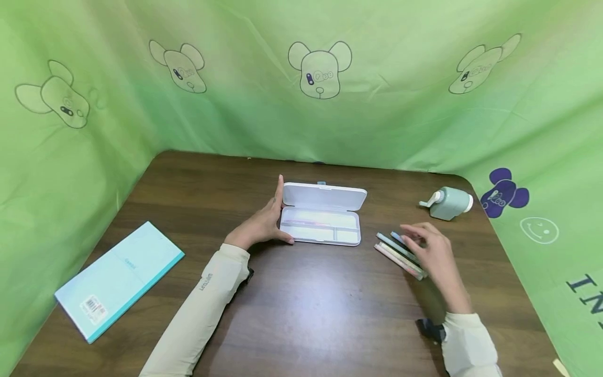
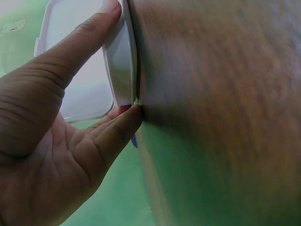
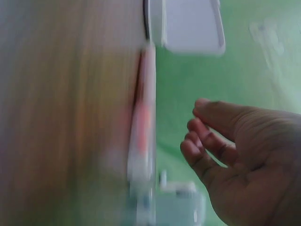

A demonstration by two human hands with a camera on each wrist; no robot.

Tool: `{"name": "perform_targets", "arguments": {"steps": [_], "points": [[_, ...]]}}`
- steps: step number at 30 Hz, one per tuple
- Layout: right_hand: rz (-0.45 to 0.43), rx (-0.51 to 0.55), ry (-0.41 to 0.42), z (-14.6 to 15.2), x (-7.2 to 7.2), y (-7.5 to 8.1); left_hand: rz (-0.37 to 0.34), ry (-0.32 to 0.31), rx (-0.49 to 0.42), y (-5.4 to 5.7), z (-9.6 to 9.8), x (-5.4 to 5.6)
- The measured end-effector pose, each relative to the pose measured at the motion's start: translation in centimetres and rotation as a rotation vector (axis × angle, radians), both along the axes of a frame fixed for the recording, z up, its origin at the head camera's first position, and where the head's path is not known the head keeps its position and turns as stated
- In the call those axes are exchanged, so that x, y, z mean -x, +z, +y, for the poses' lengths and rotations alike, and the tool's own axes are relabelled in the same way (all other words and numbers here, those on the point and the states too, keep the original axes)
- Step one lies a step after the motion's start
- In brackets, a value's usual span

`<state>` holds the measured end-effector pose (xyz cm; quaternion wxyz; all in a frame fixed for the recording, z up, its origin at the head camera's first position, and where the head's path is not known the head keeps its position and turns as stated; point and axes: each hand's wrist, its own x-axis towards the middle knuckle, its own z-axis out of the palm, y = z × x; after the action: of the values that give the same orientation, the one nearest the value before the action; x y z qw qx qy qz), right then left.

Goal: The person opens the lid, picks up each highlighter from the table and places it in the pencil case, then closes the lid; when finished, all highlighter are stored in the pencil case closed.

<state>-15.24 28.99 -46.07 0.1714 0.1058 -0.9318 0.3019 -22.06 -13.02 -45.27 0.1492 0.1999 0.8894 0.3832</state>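
A white pencil case (image 1: 347,236) lies with its lid (image 1: 325,197) raised. A slim pinkish pen (image 1: 306,223) is inside, in the rear compartment. At the case's left end, my left hand (image 1: 261,222) holds it, thumb at the front corner and fingers along the lid side; the left wrist view shows the thumb (image 2: 80,40) against the case wall. Several pastel pens (image 1: 398,256) lie side by side to the right of the case. Just over them hovers my right hand (image 1: 433,254), its fingers loosely bent with nothing between them; the right wrist view is blurred.
A light-blue notebook (image 1: 120,280) with a barcode label lies on the left of the wooden table (image 1: 311,314). At the back right, a grey-green bottle-shaped item (image 1: 449,203) with white ends rests on its side. Green printed curtains (image 1: 320,125) surround the table's back and sides.
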Motion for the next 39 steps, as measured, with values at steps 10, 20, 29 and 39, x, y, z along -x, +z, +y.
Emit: {"name": "perform_targets", "arguments": {"steps": [10, 20, 29, 39], "points": [[-0.132, -0.007, -0.082, 5.5, -3.5, -0.8, 0.017, 0.015, 0.002, 0.2, -0.7, -0.3], [-0.196, -0.021, -0.045, 6.1, -3.7, -1.3, 0.016, 0.008, 0.009, 0.1, -0.6, -0.3], [-0.171, -0.067, -0.046, 6.2, -3.8, -1.5, 0.008, 0.011, 0.012, 0.3, -0.3, -0.2], [-0.168, -0.087, -0.072, 6.3, -3.9, -1.6, 0.012, 0.009, 0.019, 0.1, 0.0, -0.2]]}}
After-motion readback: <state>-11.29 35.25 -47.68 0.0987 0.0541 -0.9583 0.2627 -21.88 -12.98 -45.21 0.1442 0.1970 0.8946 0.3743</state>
